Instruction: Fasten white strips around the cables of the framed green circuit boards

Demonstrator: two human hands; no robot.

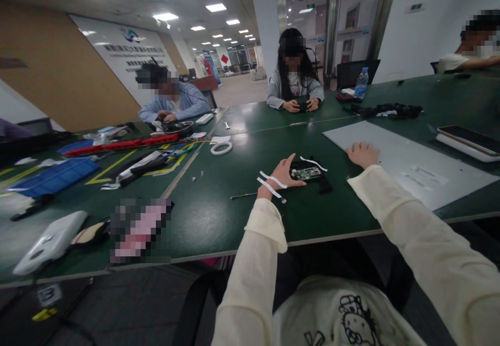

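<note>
My left hand [282, 175] is at the left end of a green circuit board [308, 173], thumb and fingers spread apart. Whether it touches the board, I cannot tell. White strips [269, 186] lie across my left hand and wrist, and another white strip [314, 163] curves over the board's far side. Black material [323, 184] shows around and under the board. Left of my wrist, a thin rod-like tool [244, 196] lies on the table. My right hand [364, 155] rests with fingers spread at the left edge of a flat grey panel [394, 145], holding nothing.
A roll of white tape [221, 148] and a small wrench [227, 125] lie on the green table [211, 215]. To the left are a blue tray [57, 176] and a white device [50, 242]. A phone [471, 138] lies far right. Other people sit around the table.
</note>
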